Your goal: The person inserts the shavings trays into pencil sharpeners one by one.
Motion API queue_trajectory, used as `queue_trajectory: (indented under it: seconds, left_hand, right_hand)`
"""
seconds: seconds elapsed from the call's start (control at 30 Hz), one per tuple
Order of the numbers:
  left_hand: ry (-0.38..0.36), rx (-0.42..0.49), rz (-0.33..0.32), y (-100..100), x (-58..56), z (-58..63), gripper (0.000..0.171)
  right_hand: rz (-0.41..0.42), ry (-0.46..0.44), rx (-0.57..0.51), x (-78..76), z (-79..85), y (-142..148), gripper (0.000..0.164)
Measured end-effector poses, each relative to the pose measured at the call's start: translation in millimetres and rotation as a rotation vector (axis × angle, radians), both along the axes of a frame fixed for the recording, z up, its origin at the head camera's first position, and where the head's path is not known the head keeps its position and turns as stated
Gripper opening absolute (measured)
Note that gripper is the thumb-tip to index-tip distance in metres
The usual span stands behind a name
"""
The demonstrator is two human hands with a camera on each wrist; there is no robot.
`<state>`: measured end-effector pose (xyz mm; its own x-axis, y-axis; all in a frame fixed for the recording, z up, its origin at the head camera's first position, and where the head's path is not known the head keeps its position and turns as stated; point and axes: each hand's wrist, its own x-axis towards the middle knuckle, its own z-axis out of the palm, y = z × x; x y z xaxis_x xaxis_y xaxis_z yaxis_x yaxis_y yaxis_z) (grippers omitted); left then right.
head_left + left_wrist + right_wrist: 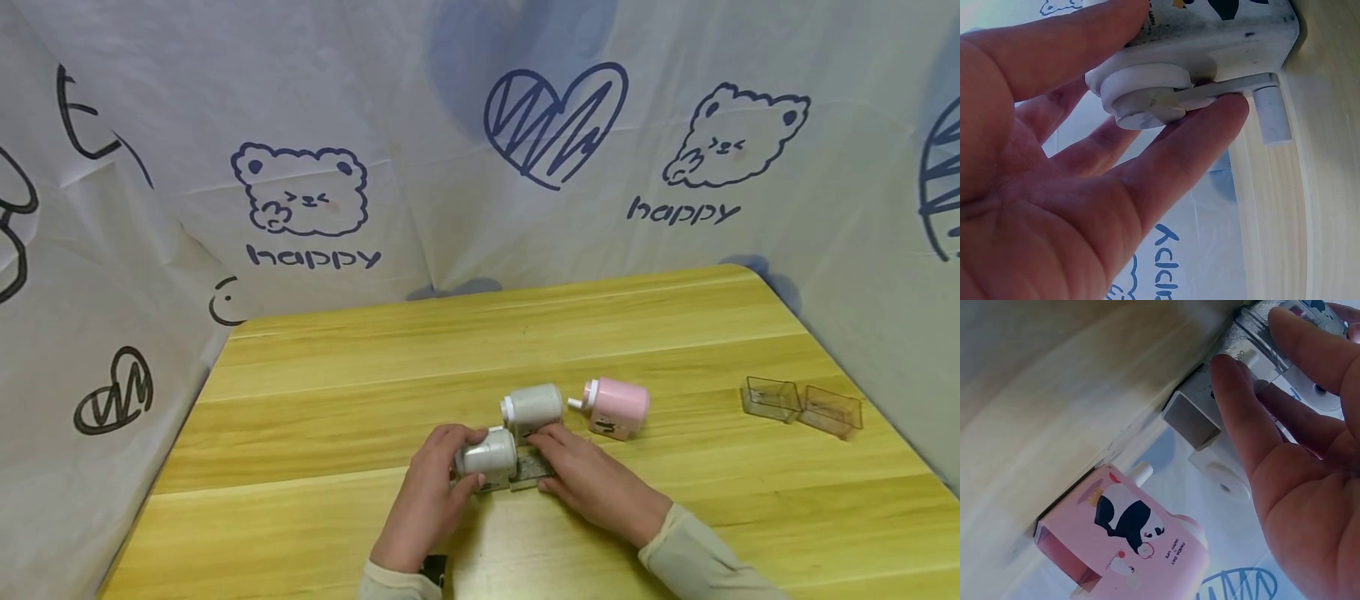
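My left hand grips a white crank pencil sharpener, thumb on one side and fingers on the other. In the left wrist view its white crank handle lies along one fingertip. My right hand pinches a clear plastic drawer between thumb and fingers, right at the sharpener's end. Just behind the drawer stands a second white sharpener, with an open drawer slot in the right wrist view. A pink sharpener with a panda print stands beyond the right hand, its slot open too.
Two see-through drawers, one greyish and one pinkish, lie side by side at the table's right. White cloth with drawn bears and hearts hangs behind the wooden table and along its sides.
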<state>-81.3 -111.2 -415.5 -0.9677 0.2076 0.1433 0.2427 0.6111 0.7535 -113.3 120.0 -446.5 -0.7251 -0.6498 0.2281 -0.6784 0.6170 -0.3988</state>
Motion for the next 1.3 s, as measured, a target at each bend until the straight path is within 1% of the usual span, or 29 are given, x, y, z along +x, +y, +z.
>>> queue_trajectory:
  seconds: [0.3, 0.53, 0.77, 1.0, 1.3]
  left_hand:
    - [0.018, -0.011, -0.006, -0.7, 0.2, 0.9, 0.040]
    - [0.017, -0.011, -0.005, -1.5, 0.3, 1.1, 0.040]
    - [0.015, -0.009, -0.011, -2.3, 0.1, 0.0, 0.040]
    - [0.022, -0.001, -0.023, -1.5, 0.4, -1.7, 0.040]
    - [0.021, -0.006, -0.018, -1.4, 0.2, -0.9, 0.041]
  right_hand:
    - [-0.019, 0.006, 0.006, 0.2, -1.9, -0.8, 0.053]
    - [-0.015, 0.024, -0.005, -0.5, -2.6, -1.3, 0.053]
    - [-0.028, 0.025, -0.021, 0.0, -4.1, -5.4, 0.053]
    - [-0.040, 0.018, -0.014, 1.5, -3.8, -7.7, 0.053]
    - [-0.043, 0.021, -0.008, 1.6, -4.5, -8.8, 0.055]
